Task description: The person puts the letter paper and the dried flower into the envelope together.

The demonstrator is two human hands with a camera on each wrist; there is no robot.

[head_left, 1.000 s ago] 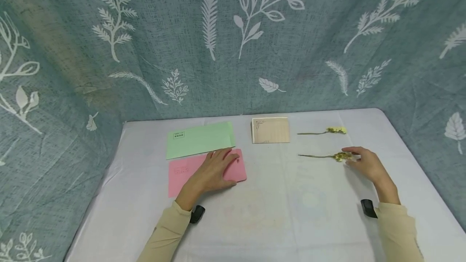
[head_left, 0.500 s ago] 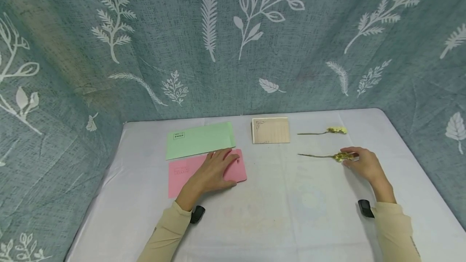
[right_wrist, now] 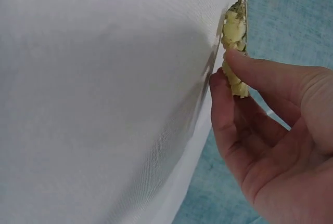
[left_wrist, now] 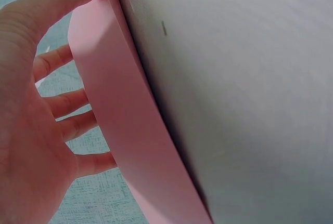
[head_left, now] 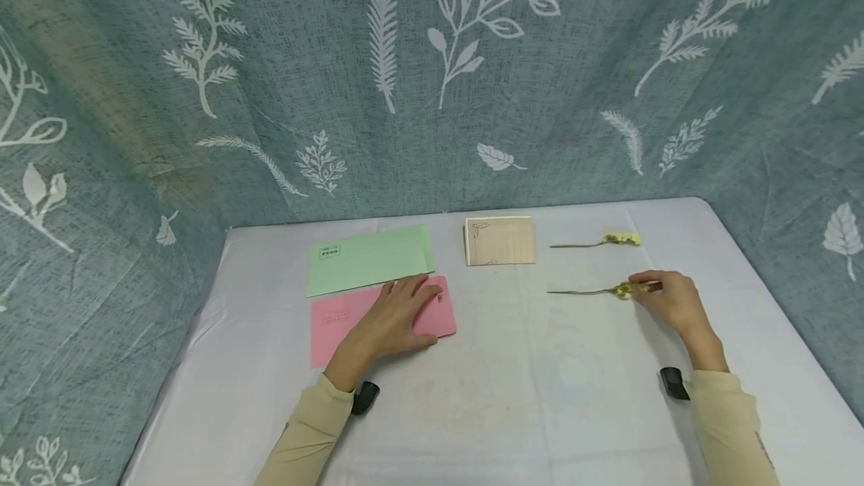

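My left hand [head_left: 391, 321] rests on the pink envelope [head_left: 435, 317], fingers spread across it. In the left wrist view the thumb touches the pink envelope [left_wrist: 114, 99] near its corner, and the other fingers meet its opposite edge. My right hand [head_left: 678, 306] pinches a yellow dried flower [head_left: 622, 290] by its head, the thin stem pointing left. Thumb and index finger close on the yellow head [right_wrist: 235, 29] in the right wrist view; part of it is hidden by the thumb. Behind it, a second yellow flower [head_left: 621, 238] lies on the table.
A green envelope [head_left: 367, 257] lies just behind the pink one. A beige card [head_left: 499, 241] with a printed corner pattern sits at the back middle. All lie on a white-covered table [head_left: 499, 396], with a blue-green leaf-patterned curtain [head_left: 405, 148] behind.
The right hand has moved slightly left, its fingers now pinching the flower's head, and the flower has shifted a little left. My left hand stays on the pink envelope.
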